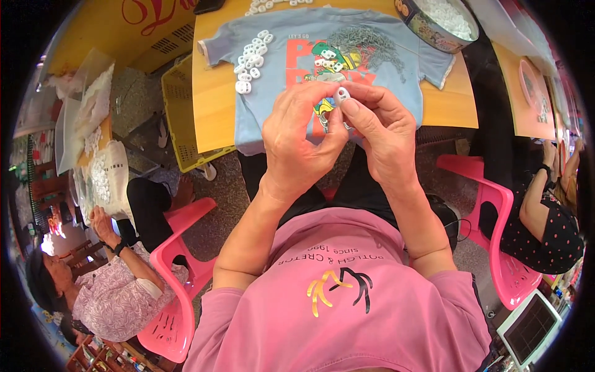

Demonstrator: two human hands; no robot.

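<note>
At 9 o'clock from your hands, well apart, a co-worker [114, 291] sits in a pink chair [176, 322] at a side surface with white pieces [99, 177] spread on it; looks like the same kind of work, own stock kept in own reach.

On your tabletop [214, 93] the light blue T-shirt [273, 118] lies flat as a work mat, prob. so small parts don't roll or scatter. At 11 o'clock from your hands, a cluster of white plastic rings [251, 62] sits on the shirt's left half, grouped tight, near enough to pick w/o leaning.

Your left hand [297, 133] is up over the shirt's lower edge, thumb and fingers curled narrow; the grip is pinched on the left side of the small white piece [342, 94]. That piece is at 12 o'clock of both hands, held between fingertips above the shirt's print, not touching the cloth.

Your right hand [384, 133] meets it from the other side, thumb pressed to the piece, fingers closed narrow. Both hands held close to the body, raised to eye line, likely for fine control.

At 1 o'clock, a pile of thin grey metal bits [372, 43] rests on the shirt's right half, kept apart from the rings. Further at 1 o'clock, a round tin [427, 31] holds more white pieces [446, 15], bulk stock at the tabletop's far corner. At 3 o'clock, another person [545, 217] sits in a second pink chair [496, 248].
</note>
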